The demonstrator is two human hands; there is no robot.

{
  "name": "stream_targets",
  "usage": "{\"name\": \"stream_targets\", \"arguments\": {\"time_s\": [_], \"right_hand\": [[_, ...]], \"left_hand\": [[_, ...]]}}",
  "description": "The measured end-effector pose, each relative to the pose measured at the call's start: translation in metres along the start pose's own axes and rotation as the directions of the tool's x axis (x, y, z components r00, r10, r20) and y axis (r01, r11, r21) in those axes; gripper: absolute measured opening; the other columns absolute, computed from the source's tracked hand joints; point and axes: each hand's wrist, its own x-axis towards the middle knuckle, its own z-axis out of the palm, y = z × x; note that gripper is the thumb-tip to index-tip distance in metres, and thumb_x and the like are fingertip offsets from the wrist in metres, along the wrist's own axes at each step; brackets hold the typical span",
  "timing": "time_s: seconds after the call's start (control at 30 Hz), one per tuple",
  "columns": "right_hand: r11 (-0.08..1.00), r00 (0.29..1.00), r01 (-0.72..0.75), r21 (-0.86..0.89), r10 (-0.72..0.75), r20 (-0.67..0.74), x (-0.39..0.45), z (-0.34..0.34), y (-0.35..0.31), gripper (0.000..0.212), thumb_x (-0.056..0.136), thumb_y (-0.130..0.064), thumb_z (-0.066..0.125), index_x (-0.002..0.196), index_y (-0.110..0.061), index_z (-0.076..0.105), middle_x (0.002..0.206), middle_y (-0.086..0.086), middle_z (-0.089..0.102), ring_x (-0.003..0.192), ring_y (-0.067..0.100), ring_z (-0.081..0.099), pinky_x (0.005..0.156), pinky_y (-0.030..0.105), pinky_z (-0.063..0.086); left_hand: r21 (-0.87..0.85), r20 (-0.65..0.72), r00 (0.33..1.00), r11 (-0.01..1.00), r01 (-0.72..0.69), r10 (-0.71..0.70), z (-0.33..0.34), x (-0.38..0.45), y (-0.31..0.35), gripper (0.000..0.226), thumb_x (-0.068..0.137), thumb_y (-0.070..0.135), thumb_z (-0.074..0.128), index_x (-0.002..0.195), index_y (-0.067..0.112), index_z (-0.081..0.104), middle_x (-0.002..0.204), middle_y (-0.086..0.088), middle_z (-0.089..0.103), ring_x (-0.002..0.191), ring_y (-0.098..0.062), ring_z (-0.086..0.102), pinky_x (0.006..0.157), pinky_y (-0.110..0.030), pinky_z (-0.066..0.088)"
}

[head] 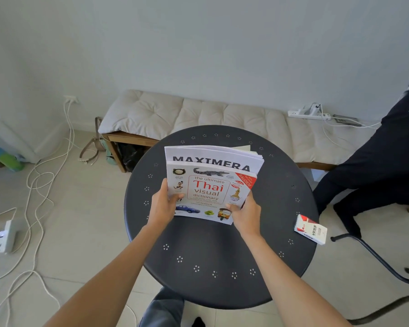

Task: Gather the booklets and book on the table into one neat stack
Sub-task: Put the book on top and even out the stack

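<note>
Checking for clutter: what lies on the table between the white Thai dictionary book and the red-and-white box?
Only bare round black metal table between the white Thai dictionary book and the red-and-white box, in the head view.

A home living room as I see it, pale tiled floor (80, 232), white wall, wooden bench (128, 138) with tufted cream cushion (198, 114), round dark metal table (222, 256), charger cables (33, 180) trailing from a wall socket (70, 99)

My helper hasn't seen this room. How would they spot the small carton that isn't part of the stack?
Start at the round dark metal table. On its right edge, apart from the white Thai dictionary held by both hands, lies a small red-and-white carton. It alone is boxy, printed "VESS", and overhangs the rim.
</note>
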Motion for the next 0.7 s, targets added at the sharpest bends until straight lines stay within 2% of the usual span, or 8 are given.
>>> {"name": "stream_targets", "arguments": {"time_s": [0.23, 0.33, 0.5, 0.7], "right_hand": [[1.000, 1.000, 0.001, -0.029, -0.001, 0.008, 0.000, 0.000, 0.007, 0.047, 0.084, -0.003, 0.068, 0.127, -0.013, 0.053, 0.128, 0.006, 0.064, 0.121, 0.024, 0.059, 0.095, 0.043, 0.050], [0.999, 0.999, -0.009, -0.041, 0.010, 0.032, 0.001, 0.000, 0.010, 0.046, 0.084, -0.006, 0.069, 0.127, -0.014, 0.054, 0.127, 0.006, 0.064, 0.120, 0.024, 0.059, 0.095, 0.043, 0.050], [0.995, 0.996, -0.031, -0.094, 0.039, 0.079, 0.000, 0.004, 0.019, 0.050, 0.081, -0.013, 0.074, 0.127, -0.018, 0.054, 0.127, 0.003, 0.064, 0.121, 0.024, 0.059, 0.100, 0.047, 0.048], [0.985, 0.990, -0.051, -0.163, 0.072, 0.125, -0.001, 0.009, 0.033, 0.044, 0.091, -0.007, 0.058, 0.133, -0.017, 0.047, 0.133, 0.003, 0.059, 0.126, 0.024, 0.053, 0.101, 0.042, 0.046]], "left_hand": [[-0.016, -0.036, 0.999, 1.000, 0.001, -0.002, 0.006, -0.007, -0.005, 0.038, 0.094, 0.002, 0.051, 0.129, 0.014, 0.041, 0.130, -0.007, 0.061, 0.117, -0.031, 0.060, 0.090, -0.044, 0.054], [-0.017, -0.024, 1.000, 1.000, 0.017, -0.018, 0.008, -0.007, -0.006, 0.038, 0.094, 0.003, 0.052, 0.128, 0.013, 0.038, 0.132, -0.009, 0.060, 0.119, -0.031, 0.058, 0.091, -0.048, 0.053], [0.007, 0.024, 0.999, 0.999, 0.038, -0.038, 0.013, -0.004, -0.010, 0.037, 0.094, 0.006, 0.053, 0.126, 0.010, 0.036, 0.134, -0.008, 0.057, 0.124, -0.029, 0.054, 0.092, -0.044, 0.053], [0.076, 0.061, 0.996, 0.995, 0.062, -0.067, 0.017, 0.000, -0.018, 0.039, 0.095, -0.002, 0.046, 0.129, 0.012, 0.034, 0.138, -0.007, 0.052, 0.129, -0.029, 0.048, 0.097, -0.047, 0.049]]}}
